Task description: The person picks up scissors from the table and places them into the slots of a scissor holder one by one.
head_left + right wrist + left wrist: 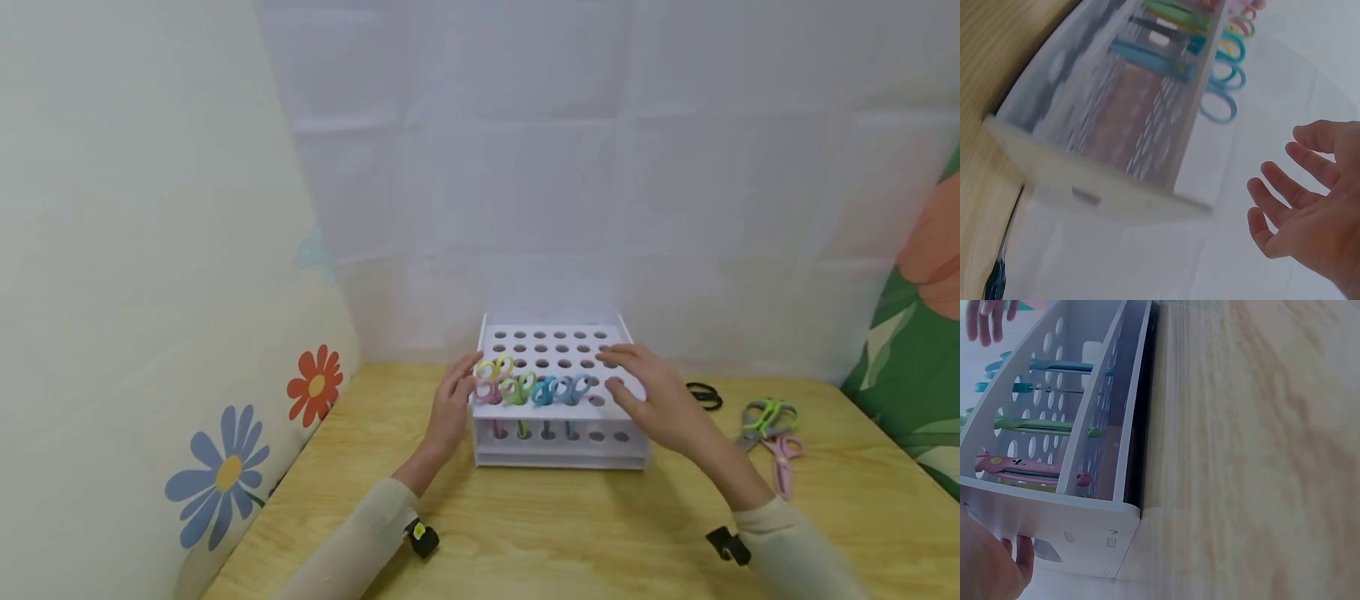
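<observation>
A white rack (558,458) with rows of round holes stands on the table. Yellow scissors (504,364), pink scissors (486,392), green scissors (517,388), teal scissors (543,392) and blue scissors (573,388) hang in its left and middle holes, blades down and handles above the top plate. My left hand (449,408) rests against the rack's left side wall, its fingers (1025,553) beside an oval cutout. Over the rack's right side is my right hand (660,400), fingers spread and loosely bent; the right wrist view shows nothing in it.
Right of the rack lie black-handled scissors (705,396), green-and-grey scissors (765,419) and another pink pair (783,458). A white cloth (480,183) hangs behind the wooden table (525,533). Flower-patterned panels (225,475) stand at both sides.
</observation>
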`<state>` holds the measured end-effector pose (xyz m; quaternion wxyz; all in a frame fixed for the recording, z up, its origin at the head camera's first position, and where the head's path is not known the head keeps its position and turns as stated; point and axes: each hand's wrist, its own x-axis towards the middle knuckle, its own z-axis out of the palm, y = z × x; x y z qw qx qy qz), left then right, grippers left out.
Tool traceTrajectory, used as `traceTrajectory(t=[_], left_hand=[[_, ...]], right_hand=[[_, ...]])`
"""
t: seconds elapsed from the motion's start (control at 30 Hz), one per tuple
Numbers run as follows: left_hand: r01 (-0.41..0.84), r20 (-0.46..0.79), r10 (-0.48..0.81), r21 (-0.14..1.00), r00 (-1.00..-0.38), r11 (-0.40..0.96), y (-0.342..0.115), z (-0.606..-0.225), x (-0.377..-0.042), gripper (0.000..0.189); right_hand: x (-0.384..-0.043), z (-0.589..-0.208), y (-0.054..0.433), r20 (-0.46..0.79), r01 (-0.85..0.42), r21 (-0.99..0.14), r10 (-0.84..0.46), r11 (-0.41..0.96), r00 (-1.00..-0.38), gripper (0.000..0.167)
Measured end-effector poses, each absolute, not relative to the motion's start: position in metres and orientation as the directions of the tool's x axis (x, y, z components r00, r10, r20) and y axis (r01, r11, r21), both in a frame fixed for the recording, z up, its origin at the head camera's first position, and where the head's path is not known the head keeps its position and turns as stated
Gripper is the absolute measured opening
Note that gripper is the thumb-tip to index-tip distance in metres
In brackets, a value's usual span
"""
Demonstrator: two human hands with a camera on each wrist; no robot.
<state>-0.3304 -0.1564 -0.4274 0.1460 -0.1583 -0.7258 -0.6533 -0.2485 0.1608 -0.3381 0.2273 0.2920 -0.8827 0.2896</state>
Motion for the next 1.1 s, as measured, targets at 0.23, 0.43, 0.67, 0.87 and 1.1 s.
traceTrajectory(t=[0.23,0.43,0.67,0.87,1.1], left_hand=[[0.421,0.42,0.037,0.901,-0.907,0.102,-0.16,-0.409,-0.309,0.041],[0.452,0.449,0.047,0.887,-0.892,0.097,-0.168,-0.402,-0.306,0.042],[0.461,0.459,0.049,0.881,-0.887,0.106,-0.172,-0.397,-0.307,0.042],[0.469,0.466,0.048,0.877,-0.883,0.1,-0.173,-0.396,-0.312,0.042],[0.495,0.493,0.051,0.865,-0.869,0.085,-0.168,-0.396,-0.315,0.041]], right_hand=[[-0.248,-0.338,0.201,0.576,-0.581,-0.383,-0.306,0.718,-0.758,0.037],[-0.251,-0.353,0.226,0.652,-0.614,-0.319,-0.303,0.722,-0.695,0.034],[-0.258,-0.369,0.258,0.616,-0.561,-0.326,-0.279,0.761,-0.736,0.036],[-0.276,-0.379,0.291,0.542,-0.475,-0.375,-0.228,0.796,-0.809,0.036],[-0.295,-0.401,0.335,0.436,-0.399,-0.425,-0.202,0.813,-0.877,0.041]])
